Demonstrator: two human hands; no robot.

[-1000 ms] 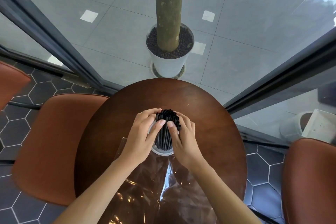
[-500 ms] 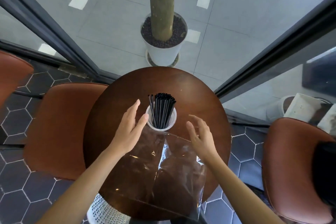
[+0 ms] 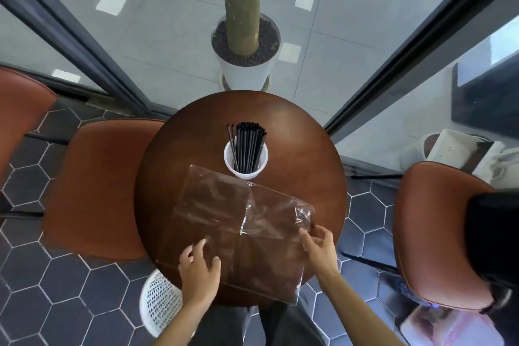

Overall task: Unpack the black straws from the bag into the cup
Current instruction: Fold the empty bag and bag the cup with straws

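Note:
A bundle of black straws [image 3: 247, 146] stands upright in a white cup [image 3: 246, 175] near the middle of the round brown table [image 3: 303, 149]. A clear plastic bag [image 3: 224, 222] lies flat and looks empty on the near half of the table, one corner touching the cup. My left hand [image 3: 198, 272] hovers over the bag's near-left part, fingers spread. My right hand [image 3: 318, 247] is at the bag's right edge with fingers apart; whether it pinches the plastic is unclear.
Brown chairs stand left [image 3: 92, 188] and right [image 3: 438, 236] of the table. A white perforated basket [image 3: 160, 303] sits on the floor under the near-left table edge. A potted trunk [image 3: 244, 64] stands beyond the table behind glass. A dark object [image 3: 494, 236] rests on the right chair.
Both hands let go of the straws in the cup and drew back toward me, now over the bag's near end. The view pulled back and up.

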